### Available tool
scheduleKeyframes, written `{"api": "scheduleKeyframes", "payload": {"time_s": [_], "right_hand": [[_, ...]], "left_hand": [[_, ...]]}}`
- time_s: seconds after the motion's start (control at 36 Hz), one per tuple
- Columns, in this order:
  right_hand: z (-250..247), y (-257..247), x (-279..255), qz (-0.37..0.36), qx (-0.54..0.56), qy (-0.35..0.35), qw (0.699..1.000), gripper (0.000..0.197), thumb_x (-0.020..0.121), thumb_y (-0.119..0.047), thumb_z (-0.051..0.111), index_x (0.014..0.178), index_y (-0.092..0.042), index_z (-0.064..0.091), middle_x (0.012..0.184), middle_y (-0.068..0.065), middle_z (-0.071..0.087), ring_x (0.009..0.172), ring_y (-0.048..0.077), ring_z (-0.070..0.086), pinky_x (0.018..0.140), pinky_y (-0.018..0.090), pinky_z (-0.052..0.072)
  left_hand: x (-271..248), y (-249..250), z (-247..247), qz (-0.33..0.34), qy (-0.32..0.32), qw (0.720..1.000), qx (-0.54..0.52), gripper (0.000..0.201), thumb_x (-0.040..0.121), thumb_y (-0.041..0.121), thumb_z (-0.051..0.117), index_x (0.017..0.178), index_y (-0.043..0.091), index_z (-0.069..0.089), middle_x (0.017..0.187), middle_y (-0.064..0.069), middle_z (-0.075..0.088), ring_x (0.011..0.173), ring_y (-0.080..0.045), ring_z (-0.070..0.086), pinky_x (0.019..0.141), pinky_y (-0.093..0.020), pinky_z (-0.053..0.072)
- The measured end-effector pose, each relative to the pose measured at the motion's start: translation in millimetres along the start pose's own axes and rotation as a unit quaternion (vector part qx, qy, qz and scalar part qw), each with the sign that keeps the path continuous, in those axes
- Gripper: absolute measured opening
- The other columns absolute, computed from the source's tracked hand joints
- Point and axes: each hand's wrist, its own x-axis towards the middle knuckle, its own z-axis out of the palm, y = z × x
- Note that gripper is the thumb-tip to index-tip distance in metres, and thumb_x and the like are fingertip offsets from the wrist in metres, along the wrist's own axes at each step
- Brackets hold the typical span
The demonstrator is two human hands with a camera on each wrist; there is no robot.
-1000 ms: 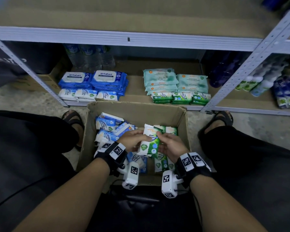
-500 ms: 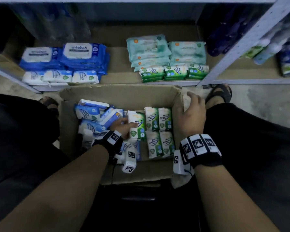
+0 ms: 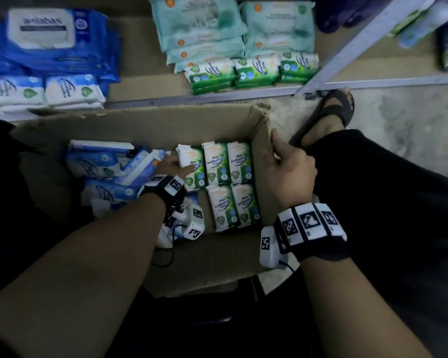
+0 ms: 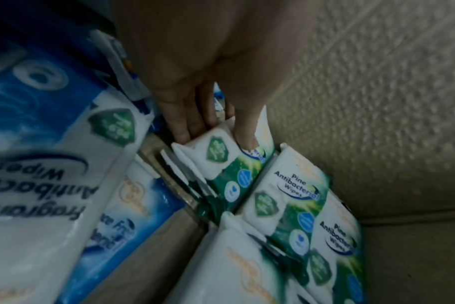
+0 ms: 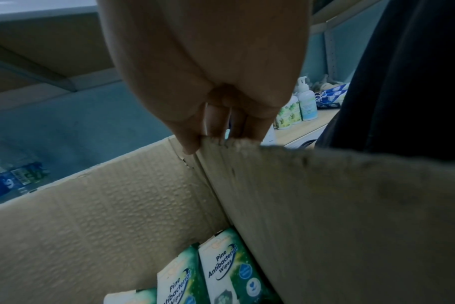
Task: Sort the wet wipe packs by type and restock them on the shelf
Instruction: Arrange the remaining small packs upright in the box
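Observation:
An open cardboard box (image 3: 140,120) stands on the floor between my knees. Green Pine Antibacterial wipe packs (image 3: 228,187) stand in rows on its right side, and blue and white wipe packs (image 3: 101,164) lie jumbled on its left. My left hand (image 3: 177,164) is down in the box and pinches one green pack (image 4: 221,156) at the left end of the back row, thumb on its front and fingers behind it. My right hand (image 3: 282,153) grips the box's right wall (image 5: 299,185), fingers curled over the rim.
The bottom shelf behind the box holds large blue packs (image 3: 44,34), small blue-white packs (image 3: 73,91), teal packs (image 3: 199,24) and small green packs (image 3: 254,71). A grey shelf post (image 3: 360,45) slants at the right, beside my sandalled foot (image 3: 331,115). Bottles (image 5: 299,107) stand on the neighbouring shelf.
My right hand let go of the green pack and took hold of the box's right wall. My left hand lowered the pack into the box beside the green rows. The view dropped closer.

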Motion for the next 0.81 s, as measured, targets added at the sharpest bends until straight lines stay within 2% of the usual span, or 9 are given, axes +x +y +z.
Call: {"api": "scheduleKeyframes", "payload": {"time_s": [0.08, 0.17, 0.28, 0.36, 0.44, 0.53, 0.61, 0.69, 0.81], "right_hand": [[1, 0, 1, 0.000, -0.004, 0.006, 1.000, 0.044, 0.097, -0.037, 0.056, 0.140, -0.040, 0.050, 0.108, 0.005, 0.073, 0.103, 0.035, 0.061, 0.081, 0.039, 0.047], [2, 1, 2, 0.002, 0.001, 0.004, 1.000, 0.043, 0.097, -0.038, 0.056, 0.140, -0.041, 0.051, 0.108, 0.003, 0.073, 0.105, 0.035, 0.060, 0.083, 0.038, 0.046], [2, 3, 2, -0.002, 0.003, 0.003, 1.000, 0.043, 0.097, -0.038, 0.056, 0.139, -0.041, 0.051, 0.108, 0.004, 0.073, 0.105, 0.035, 0.060, 0.085, 0.039, 0.047], [2, 3, 2, 0.006, 0.024, 0.004, 1.000, 0.043, 0.096, -0.037, 0.058, 0.138, -0.042, 0.052, 0.106, 0.005, 0.073, 0.105, 0.033, 0.062, 0.089, 0.039, 0.048], [3, 1, 1, 0.006, 0.031, 0.000, 0.999, 0.043, 0.096, -0.036, 0.058, 0.139, -0.042, 0.051, 0.106, 0.007, 0.073, 0.106, 0.034, 0.061, 0.091, 0.041, 0.050], [2, 1, -3, 0.004, 0.053, 0.007, 0.999, 0.044, 0.096, -0.035, 0.059, 0.139, -0.041, 0.051, 0.105, 0.010, 0.073, 0.103, 0.033, 0.064, 0.089, 0.041, 0.052], [3, 7, -5, -0.002, 0.090, 0.017, 0.996, 0.044, 0.094, -0.033, 0.063, 0.138, -0.036, 0.055, 0.101, 0.010, 0.075, 0.097, 0.026, 0.068, 0.086, 0.032, 0.053], [2, 5, -11, -0.014, 0.101, 0.030, 0.994, 0.044, 0.093, -0.031, 0.065, 0.136, -0.030, 0.059, 0.105, 0.009, 0.074, 0.095, 0.023, 0.069, 0.082, 0.029, 0.053], [3, -7, -29, -0.111, 0.080, 0.090, 0.986, 0.038, 0.089, -0.021, 0.064, 0.127, -0.021, 0.064, 0.122, 0.006, 0.068, 0.110, 0.031, 0.062, 0.094, 0.039, 0.051]], "left_hand": [[-1, 1, 1, 0.008, -0.021, 0.999, 0.035, 0.052, 0.085, 0.039, 0.073, 0.130, 0.015, 0.061, 0.124, -0.004, 0.063, 0.113, -0.026, 0.059, 0.089, -0.031, 0.044], [2, -1, 2, 0.001, -0.028, 1.000, 0.000, 0.044, 0.086, 0.040, 0.072, 0.123, 0.018, 0.067, 0.119, -0.002, 0.069, 0.102, -0.023, 0.065, 0.088, -0.031, 0.050], [2, 0, 8, -0.003, -0.016, 1.000, 0.003, 0.037, 0.089, 0.037, 0.070, 0.120, 0.018, 0.067, 0.102, 0.003, 0.066, 0.089, -0.020, 0.061, 0.078, -0.027, 0.046], [-3, 3, 11, -0.007, -0.002, 1.000, 0.010, 0.037, 0.088, 0.032, 0.071, 0.118, 0.012, 0.069, 0.109, -0.005, 0.071, 0.096, -0.024, 0.066, 0.085, -0.033, 0.053], [-5, 7, 10, -0.015, -0.033, 0.999, 0.015, 0.039, 0.086, 0.029, 0.074, 0.119, 0.010, 0.067, 0.111, -0.010, 0.070, 0.098, -0.026, 0.066, 0.085, -0.032, 0.052], [-8, 14, 6, -0.028, -0.043, 0.997, 0.055, 0.055, 0.080, 0.037, 0.078, 0.124, 0.009, 0.063, 0.120, -0.011, 0.067, 0.102, -0.030, 0.065, 0.085, -0.035, 0.054], [-17, 26, 1, -0.022, -0.032, 0.996, 0.079, 0.049, 0.089, 0.033, 0.071, 0.126, 0.002, 0.059, 0.129, -0.014, 0.059, 0.111, -0.030, 0.060, 0.089, -0.033, 0.049], [-28, 34, -6, -0.004, -0.006, 0.998, 0.055, 0.055, 0.089, 0.038, 0.069, 0.124, -0.004, 0.060, 0.123, -0.019, 0.062, 0.095, -0.029, 0.060, 0.078, -0.033, 0.046], [-44, 36, -18, 0.000, 0.019, 1.000, -0.009, 0.071, 0.077, 0.043, 0.079, 0.132, 0.002, 0.058, 0.132, -0.019, 0.060, 0.110, -0.036, 0.062, 0.095, -0.046, 0.052]]}}
